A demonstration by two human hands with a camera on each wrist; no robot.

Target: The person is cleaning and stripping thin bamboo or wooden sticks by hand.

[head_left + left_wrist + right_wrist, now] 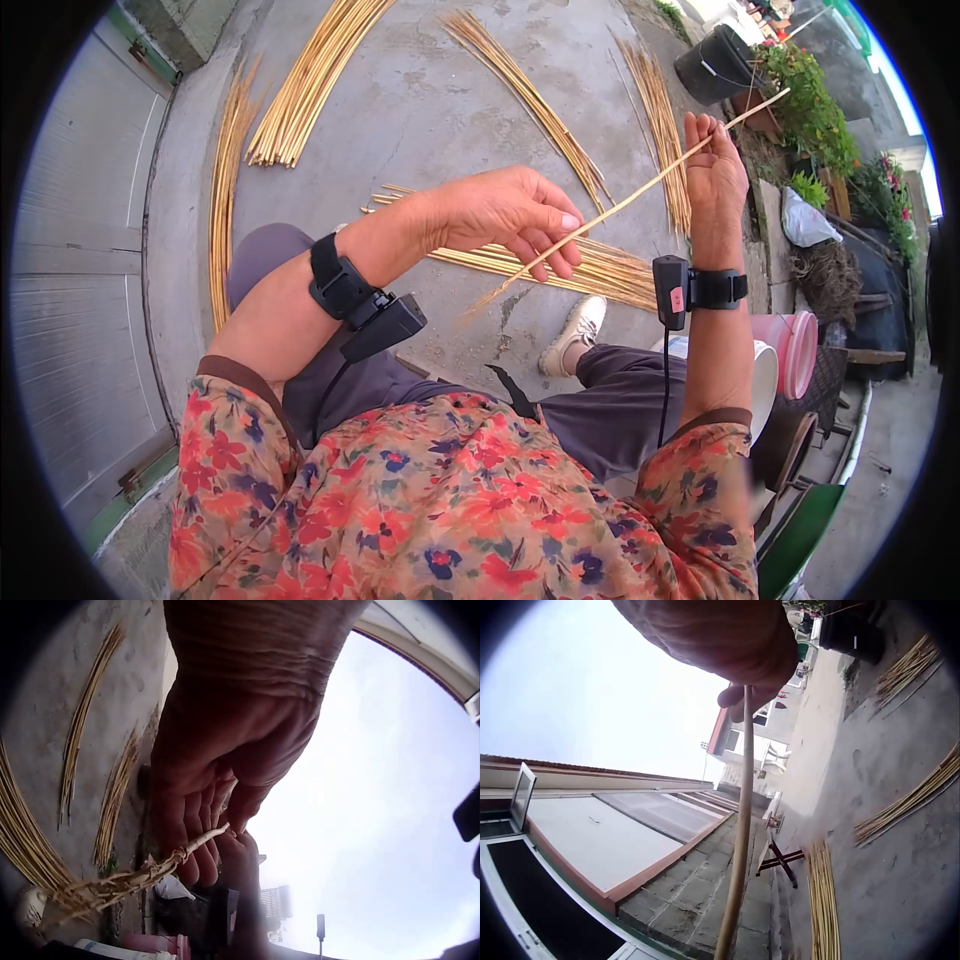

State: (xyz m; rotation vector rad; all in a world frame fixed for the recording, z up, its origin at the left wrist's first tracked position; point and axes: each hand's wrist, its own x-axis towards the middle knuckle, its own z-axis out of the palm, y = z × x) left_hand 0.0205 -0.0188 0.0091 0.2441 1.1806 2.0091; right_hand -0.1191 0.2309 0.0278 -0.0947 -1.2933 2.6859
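Observation:
A long, straw-coloured dry stalk (640,190) slants across the head view, its thin frayed end low and its thicker end high. My left hand (510,212) pinches it near the frayed end between thumb and fingers. In the left wrist view the wispy, branching end (120,889) sticks out past the fingers. Farther up the stalk, my right hand (717,172) holds it with curled fingers, a short length jutting beyond them. From the right wrist the bare stalk (742,825) runs down from that hand.
Bundles of similar stalks lie on the concrete: a thick bundle (315,85), a bundle (530,95) ahead, another (660,130) at right, and one (600,270) below the hands. A black bucket (715,65), potted plants (815,110) and a pink bucket (790,350) stand right.

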